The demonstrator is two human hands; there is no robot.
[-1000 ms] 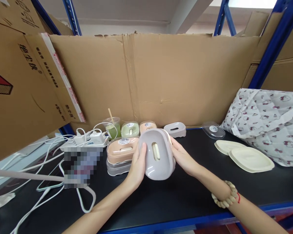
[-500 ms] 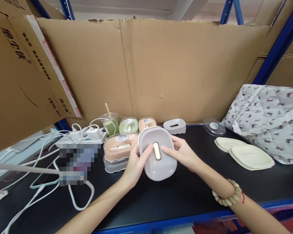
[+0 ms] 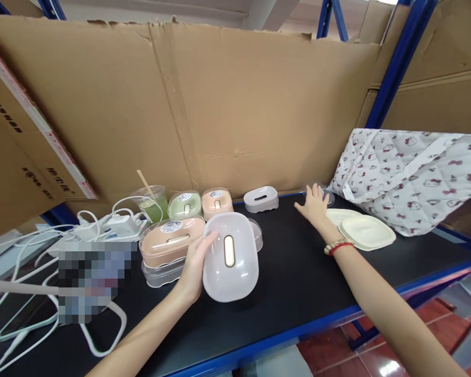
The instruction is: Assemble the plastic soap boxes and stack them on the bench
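My left hand (image 3: 196, 262) grips the left side of a grey plastic soap dish (image 3: 241, 272), rounded, with a cream strip showing in its middle slot. It is tilted toward me above the black table top. Behind it the edge of a clear piece (image 3: 258, 234) shows; most of this is hidden. Far to the right, my right hand (image 3: 314, 205) reaches out with fingers spread, at a clear lid (image 3: 330, 198). Whether the fingers touch the lid, I cannot tell. Two cream oval trays (image 3: 369, 232) overlap just right of this hand.
At the back stand a grey slotted dish (image 3: 261, 199), a peach dish (image 3: 217, 203) and a green dish (image 3: 184, 205) under clear lids. Left are a stacked peach dish (image 3: 172, 241), a drink cup (image 3: 153, 204) and white cables (image 3: 102, 220). A quilted bag (image 3: 412, 178) lies right.
My right hand has let go of the grey soap dish and moved right and away to the clear lid. The left hand keeps the dish. The view has turned right.
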